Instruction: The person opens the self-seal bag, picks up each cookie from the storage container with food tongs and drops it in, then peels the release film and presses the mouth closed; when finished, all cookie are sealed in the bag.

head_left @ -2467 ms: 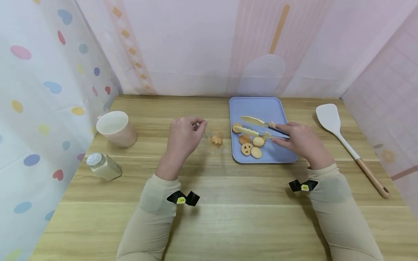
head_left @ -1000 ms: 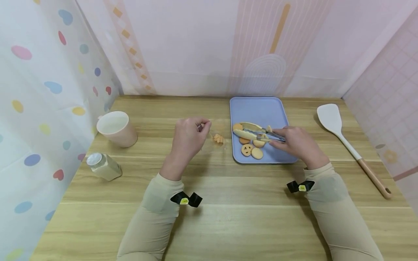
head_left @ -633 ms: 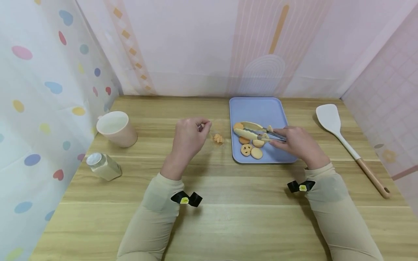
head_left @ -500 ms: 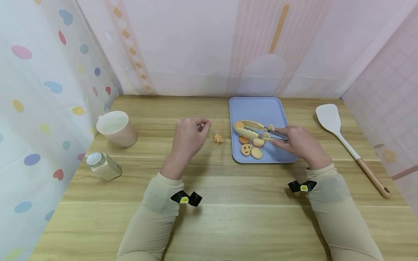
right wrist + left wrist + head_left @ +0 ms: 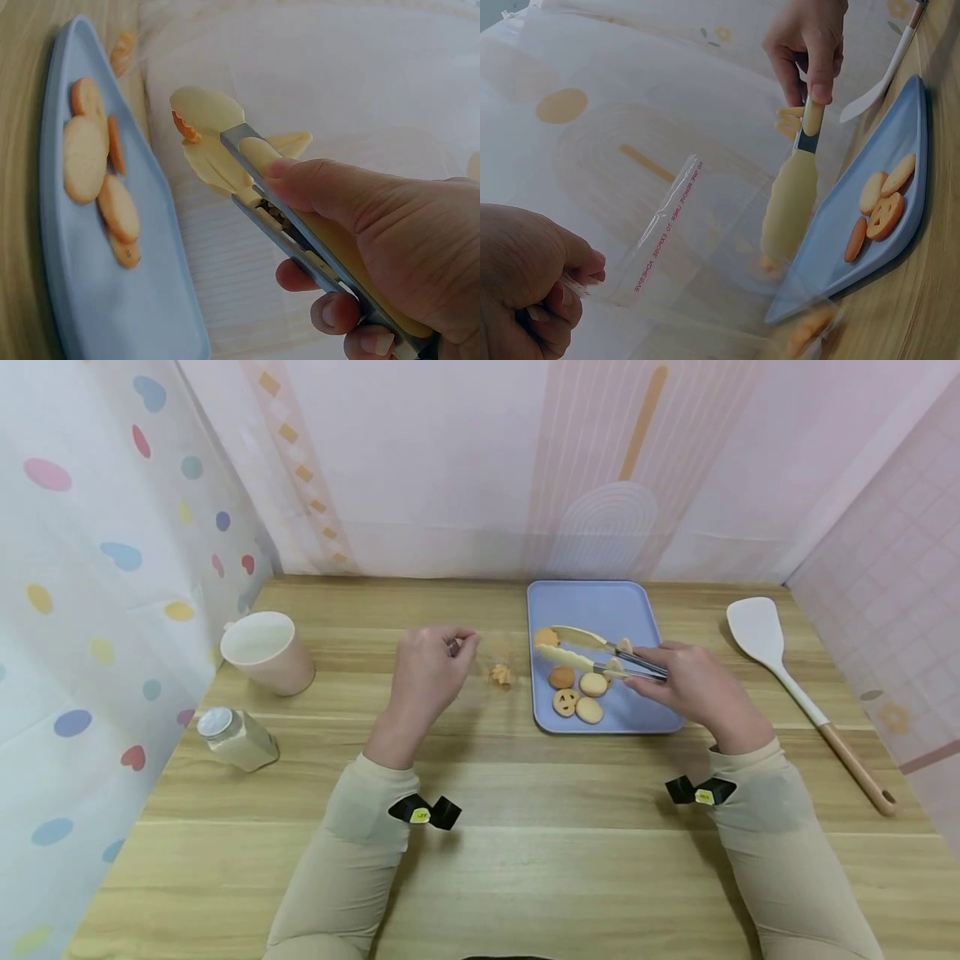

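Observation:
My left hand (image 5: pixel 429 672) pinches the edge of a clear plastic bag (image 5: pixel 660 225), its fingers curled around the rim. A ridged cookie (image 5: pixel 501 674) lies in the lower part of the bag. In my right hand (image 5: pixel 693 685) are tongs (image 5: pixel 603 656) with cream-coloured heads and metal arms, gripped around the handles. Between the tong heads is an orange-brown cookie (image 5: pixel 184 127), partly hidden by them. The tongs hang over the left side of a blue tray (image 5: pixel 600 606), where several round cookies (image 5: pixel 589 710) lie, one with a face cut into it (image 5: pixel 566 702).
A pink mug (image 5: pixel 268 652) stands at the back left, with a capped glass jar (image 5: pixel 240 739) in front of it. Right of the tray lies a white spatula (image 5: pixel 795 681) with a wooden handle. Curtains rise along the table's back and sides.
The tongs came down over a cookie at the tray's left edge, then rose slightly with it between their heads. My left hand shifted right with the bag, then slightly back left.

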`<action>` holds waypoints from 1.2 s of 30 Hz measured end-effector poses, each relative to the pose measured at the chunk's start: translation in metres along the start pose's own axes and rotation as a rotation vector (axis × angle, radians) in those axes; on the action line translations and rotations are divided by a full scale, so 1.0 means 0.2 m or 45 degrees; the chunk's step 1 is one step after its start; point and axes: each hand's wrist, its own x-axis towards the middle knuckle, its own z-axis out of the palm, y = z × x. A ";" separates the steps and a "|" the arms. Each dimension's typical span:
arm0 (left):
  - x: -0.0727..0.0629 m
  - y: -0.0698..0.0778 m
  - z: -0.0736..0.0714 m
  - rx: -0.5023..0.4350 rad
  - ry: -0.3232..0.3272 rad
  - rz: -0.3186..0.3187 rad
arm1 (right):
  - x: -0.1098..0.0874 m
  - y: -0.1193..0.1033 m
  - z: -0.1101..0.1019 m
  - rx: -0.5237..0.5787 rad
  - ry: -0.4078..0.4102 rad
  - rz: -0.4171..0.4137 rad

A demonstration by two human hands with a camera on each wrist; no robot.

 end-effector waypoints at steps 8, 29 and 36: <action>0.00 -0.01 0.00 0.021 0.026 0.035 | -0.02 -0.05 -0.04 -0.010 0.117 -0.138; 0.01 0.02 0.02 -0.012 0.018 0.038 | -0.15 -0.20 -0.26 -0.060 0.491 -0.475; 0.03 0.03 0.04 -0.010 0.022 0.059 | -0.17 -0.28 -0.31 -0.083 0.511 -0.571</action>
